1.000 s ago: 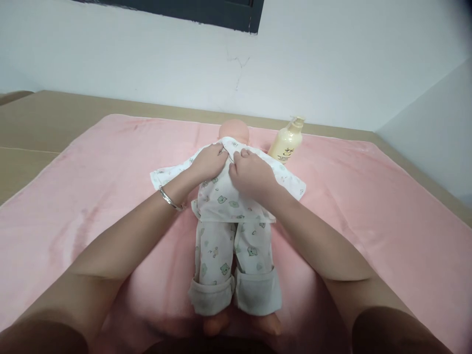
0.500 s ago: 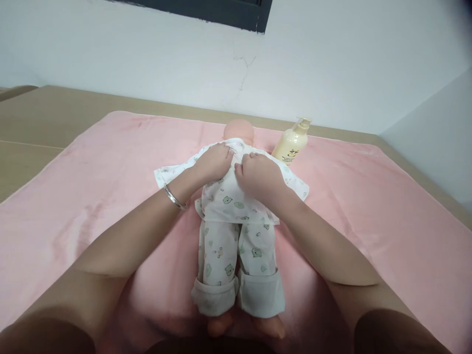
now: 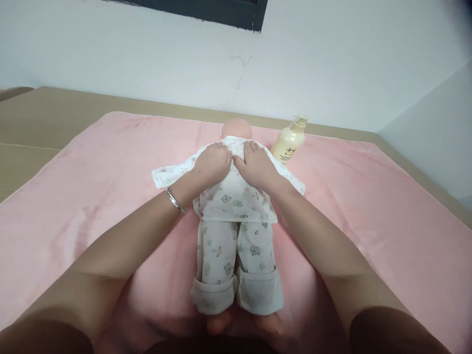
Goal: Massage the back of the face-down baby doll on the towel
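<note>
A baby doll (image 3: 237,129) lies with its head away from me, dressed in a white printed top (image 3: 236,201) and white printed trousers (image 3: 219,250) with rolled cuffs. Its feet point toward me. On the left side of the doll's upper back rests my left hand (image 3: 214,161), fingers laid on the cloth, a silver bangle round the wrist. My right hand (image 3: 256,164) lies on the right side of the upper back, fingers spread over the top, its thumb near my left hand. Neither hand visibly grips anything.
Under the doll is a pink blanket (image 3: 121,147) on a wooden surface (image 3: 66,105). A cream pump bottle (image 3: 289,142) leans beside the doll's right shoulder area in view. Behind stands a white wall (image 3: 165,64) with a dark frame (image 3: 228,14) above.
My right hand has moved slightly up the doll's back and its fingers have straightened and spread on the cloth. My left hand has flattened a little. The view has shifted slightly.
</note>
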{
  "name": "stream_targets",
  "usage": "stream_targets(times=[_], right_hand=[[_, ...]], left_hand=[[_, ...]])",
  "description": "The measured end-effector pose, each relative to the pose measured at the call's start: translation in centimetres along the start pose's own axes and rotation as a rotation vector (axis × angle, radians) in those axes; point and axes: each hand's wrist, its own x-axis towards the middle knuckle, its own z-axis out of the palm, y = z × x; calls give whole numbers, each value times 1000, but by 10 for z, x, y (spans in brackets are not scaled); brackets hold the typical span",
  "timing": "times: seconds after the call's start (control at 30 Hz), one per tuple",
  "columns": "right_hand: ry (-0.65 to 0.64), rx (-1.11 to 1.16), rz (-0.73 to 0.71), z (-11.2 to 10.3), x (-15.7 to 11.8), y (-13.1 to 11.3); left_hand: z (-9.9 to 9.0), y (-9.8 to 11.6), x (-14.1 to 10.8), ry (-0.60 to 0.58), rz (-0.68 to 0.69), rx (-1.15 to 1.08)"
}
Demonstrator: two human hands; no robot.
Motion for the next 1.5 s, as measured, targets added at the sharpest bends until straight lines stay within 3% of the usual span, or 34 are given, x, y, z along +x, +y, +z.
stream_targets(times=[0.5, 0.73, 0.83, 0.93, 1.07, 1.2, 1.4, 1.5], right_hand=[[2, 8, 2, -3, -1, -2], [-127, 49, -75, -26, -6, 2], [-133, 21, -90, -25, -5, 5], [-61, -61, -42, -16, -8, -2], [75, -221, 16, -6, -25, -23], [89, -291, -7, -8, -37, -36], [-36, 13, -79, -16, -11, -4], [-24, 101, -127, -9, 6, 13]], left_hand=[[-2, 2, -2, -5, -50, -57], [-10, 29, -16, -37, -94, 107], [-10, 36, -20, -7, -141, 105], [-10, 32, -17, -12, -222, 51], [-11, 13, -5, -57, -225, -91], [-8, -2, 2, -46, -228, -267], [-4, 13, -11, 10, -167, -49], [-6, 26, -19, 43, -142, 9]])
